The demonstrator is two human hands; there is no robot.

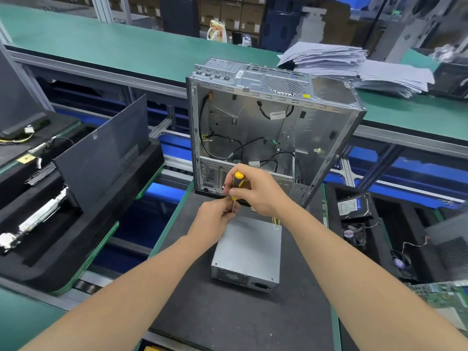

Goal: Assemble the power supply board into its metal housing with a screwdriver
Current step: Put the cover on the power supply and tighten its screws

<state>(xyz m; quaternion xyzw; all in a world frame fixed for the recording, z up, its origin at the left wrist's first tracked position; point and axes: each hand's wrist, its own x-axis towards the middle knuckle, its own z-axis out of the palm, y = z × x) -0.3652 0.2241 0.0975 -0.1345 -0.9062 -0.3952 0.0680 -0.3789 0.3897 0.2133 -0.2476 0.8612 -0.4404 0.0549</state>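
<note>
Head view: right grip curled round the handle of the one screwdriver, left grip pinching its shaft, one power supply just below both, one open housing behind.

My left forearm comes in from the lower left of the frame and my right forearm from the lower right, both bare to the wrist. My left hand and right hand, mid-frame, are bare too, the right thumbnail short and plain.
</note>
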